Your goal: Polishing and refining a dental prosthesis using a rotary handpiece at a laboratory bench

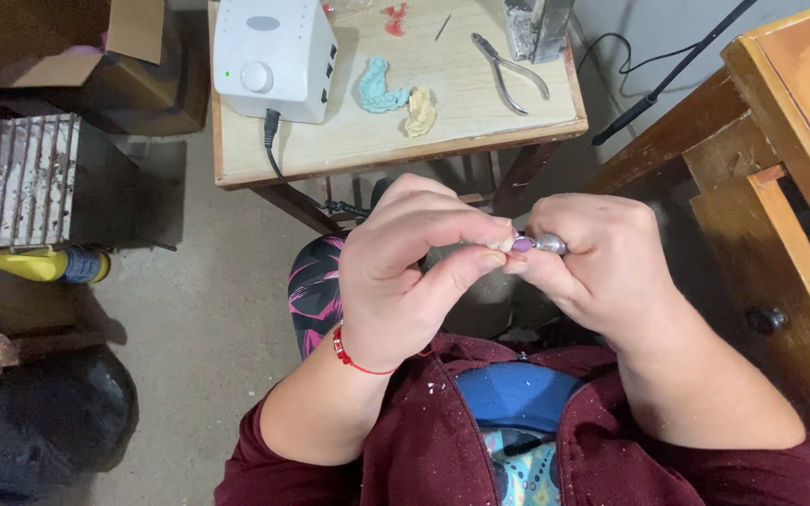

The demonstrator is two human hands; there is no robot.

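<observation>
My left hand (410,267) pinches a small pale piece (501,242) between thumb and fingers, held in front of my chest. My right hand (602,258) grips a metal handpiece (547,245) whose purple tip (522,245) touches the pale piece. Both hands meet fingertip to fingertip above my lap. A red bead bracelet (349,354) is on my left wrist. Most of the pale piece is hidden by my fingers.
A small wooden table (480,131) ahead carries a white control box (272,56) with a knob, a turquoise dental cast (379,86), a yellow cast (420,111) and pliers (508,70). A wooden cabinet (780,187) stands at right. A cardboard box (67,47) and a yellow bottle (44,264) lie left.
</observation>
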